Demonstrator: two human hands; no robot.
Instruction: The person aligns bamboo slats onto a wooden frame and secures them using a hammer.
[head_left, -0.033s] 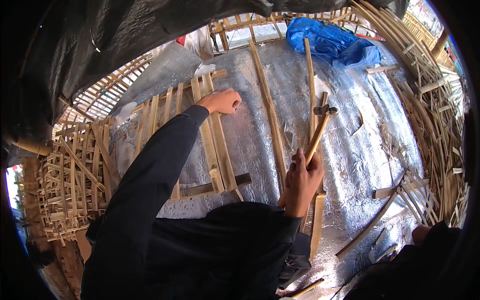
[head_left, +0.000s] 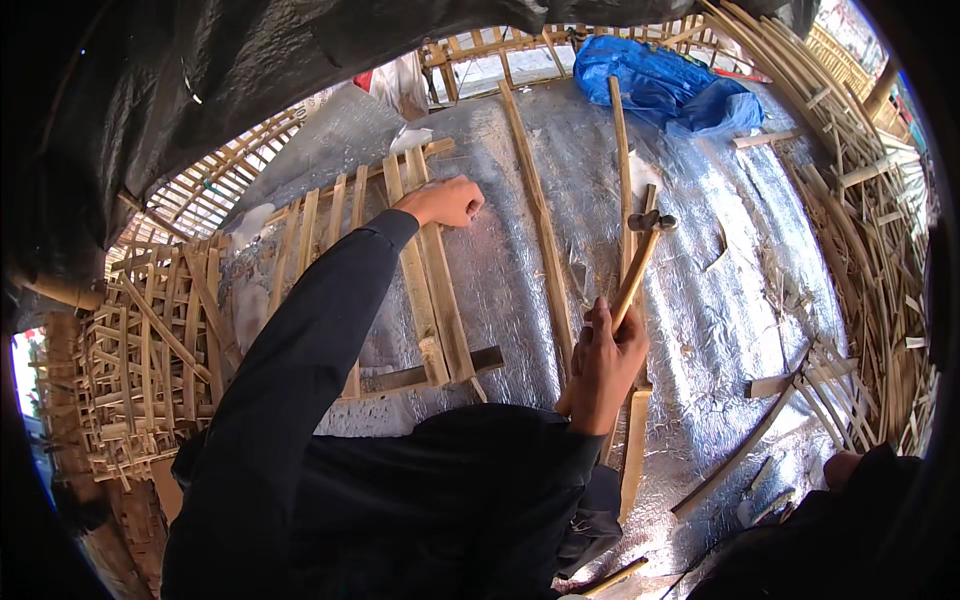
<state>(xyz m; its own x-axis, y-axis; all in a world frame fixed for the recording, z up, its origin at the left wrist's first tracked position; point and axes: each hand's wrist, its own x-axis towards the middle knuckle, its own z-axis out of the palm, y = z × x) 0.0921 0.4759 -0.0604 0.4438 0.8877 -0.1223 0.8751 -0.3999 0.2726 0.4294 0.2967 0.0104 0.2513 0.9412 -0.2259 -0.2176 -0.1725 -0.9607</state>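
Note:
My right hand (head_left: 608,365) is closed round the wooden handle of a hammer (head_left: 640,255), whose dark metal head points away from me. Above the far part of a bamboo frame of parallel slats (head_left: 360,205), my left hand (head_left: 447,202) is curled into a fist. It lies over the frame's rightmost slat (head_left: 448,300); what its fingers hold, if anything, is hidden. Beneath the near ends of the slats runs a crosspiece (head_left: 480,360), and another crosspiece (head_left: 437,148) joins the far ends.
Silvery foil sheeting (head_left: 700,330) covers the floor. Loose bamboo strips (head_left: 540,215) lie right of the frame. A blue tarp (head_left: 655,85) is crumpled at the back. Bamboo lengths (head_left: 870,270) pile up on the right, and woven lattice panels (head_left: 150,350) stand left. Someone's dark-clothed part (head_left: 860,520) shows lower right.

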